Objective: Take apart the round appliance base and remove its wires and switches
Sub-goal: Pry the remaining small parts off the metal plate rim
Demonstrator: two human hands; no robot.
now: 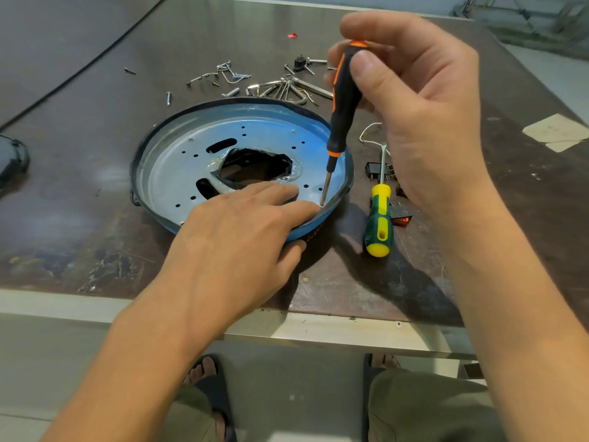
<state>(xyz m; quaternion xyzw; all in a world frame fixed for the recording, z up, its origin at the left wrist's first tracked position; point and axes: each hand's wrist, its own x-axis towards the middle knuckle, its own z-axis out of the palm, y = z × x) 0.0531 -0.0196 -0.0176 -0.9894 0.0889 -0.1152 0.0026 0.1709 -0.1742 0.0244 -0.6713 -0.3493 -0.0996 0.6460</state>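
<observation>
The round appliance base [178, 157], a blue shell with a perforated metal plate and a ragged dark hole at its centre, lies flat on the brown table. My left hand [236, 231] rests on its near right part, fingers straight on the plate and thumb under the rim. My right hand [414, 100] pinches the black and orange screwdriver [342, 100] by its handle, held nearly upright. Its tip touches the plate close to the right rim, just beyond my left fingertips.
A yellow and green screwdriver [379, 218] lies right of the base, beside black rocker switches [374, 170] and a white wire [369, 135]. Loose screws and metal clips [280, 87] are scattered behind the base. A dark object [12, 161] sits at the left edge. The table's front edge [318, 330] runs just below my wrists.
</observation>
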